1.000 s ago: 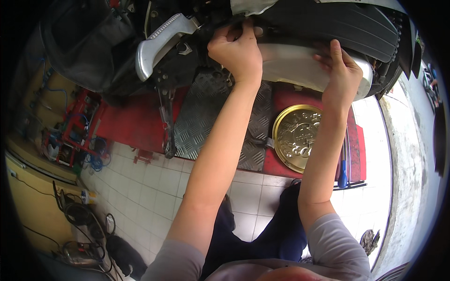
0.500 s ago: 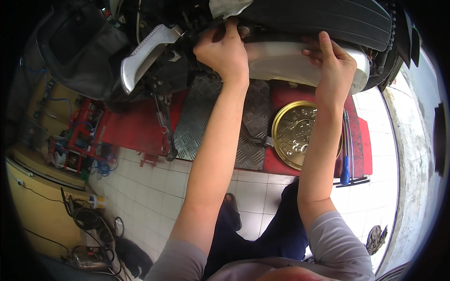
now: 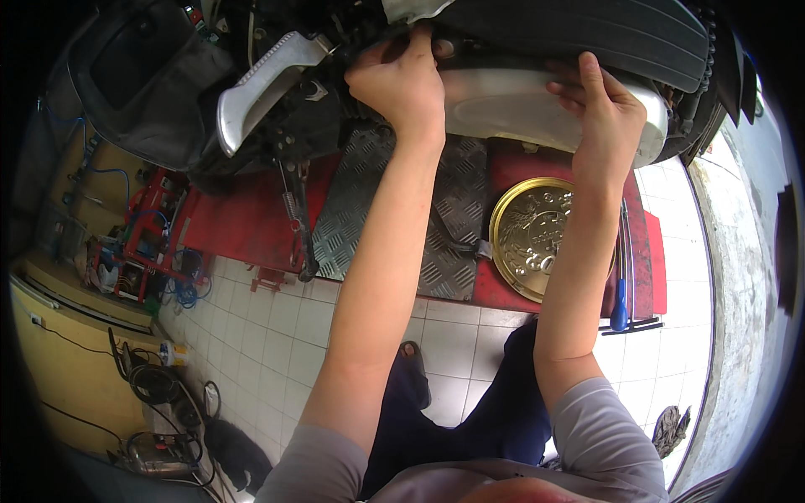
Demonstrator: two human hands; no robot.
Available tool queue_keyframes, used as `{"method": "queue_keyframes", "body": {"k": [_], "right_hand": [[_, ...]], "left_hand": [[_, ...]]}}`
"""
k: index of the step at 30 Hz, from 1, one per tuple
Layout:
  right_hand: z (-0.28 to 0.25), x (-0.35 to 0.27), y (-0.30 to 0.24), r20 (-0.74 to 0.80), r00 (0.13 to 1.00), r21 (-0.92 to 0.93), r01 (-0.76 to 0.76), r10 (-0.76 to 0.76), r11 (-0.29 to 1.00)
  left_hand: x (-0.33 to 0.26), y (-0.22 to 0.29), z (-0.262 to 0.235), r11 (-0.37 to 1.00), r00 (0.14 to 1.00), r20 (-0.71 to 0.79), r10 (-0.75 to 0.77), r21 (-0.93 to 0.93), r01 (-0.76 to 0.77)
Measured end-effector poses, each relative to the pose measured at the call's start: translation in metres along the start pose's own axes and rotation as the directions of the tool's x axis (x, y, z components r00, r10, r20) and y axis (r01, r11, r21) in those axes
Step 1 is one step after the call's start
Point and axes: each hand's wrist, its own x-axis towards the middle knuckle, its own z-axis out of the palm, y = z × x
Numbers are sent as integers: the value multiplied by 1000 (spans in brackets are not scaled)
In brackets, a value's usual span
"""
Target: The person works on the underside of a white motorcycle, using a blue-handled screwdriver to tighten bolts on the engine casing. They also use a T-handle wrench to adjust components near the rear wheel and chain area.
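A scooter lies across the top of the view, with a black ridged cover (image 3: 587,38) above a long silver-white casing (image 3: 495,105). My left hand (image 3: 407,88) reaches up into the dark gap at the casing's left end, beneath a pale crumpled piece (image 3: 411,8). Its thumb points upward; the other fingers are mostly hidden in shadow, and whatever they touch cannot be made out. My right hand (image 3: 605,105) is held in front of the casing's right part. Its thumb stands up and the fingers are apart, with nothing visible in them. A silver footrest bracket (image 3: 251,92) juts out left of my hands.
Below the scooter is a red platform (image 3: 243,226) with a metal tread plate (image 3: 377,210). A round gold tray (image 3: 524,239) and a blue-handled tool (image 3: 619,310) lie at right. A red tool rack (image 3: 151,226), cables and a dark animal-like shape (image 3: 235,453) are at left.
My right hand has shifted slightly right, and its fingers have moved a little. The left hand stays in nearly the same place. The whole view has shifted slightly.
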Motion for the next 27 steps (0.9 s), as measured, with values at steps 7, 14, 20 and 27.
{"method": "queue_keyframes", "body": {"k": [7,14,20,27], "right_hand": [[-2,1,0,18,1000,3,5,-5,1000],[-2,2,1,24,1000,30,6,-6,1000],[-2,1,3,29,999,9,14,-14,1000],[-2,0,-1,13,1000,3,10,-10,1000]], "left_hand": [[-1,3,0,999,999,-7,-33,32,33],[-1,9,2,998,999,-5,-37,47,37],[0,8,-1,977,995,-58,-82,195,91],[-5,18,6,996,999,-37,-37,78,40]]}}
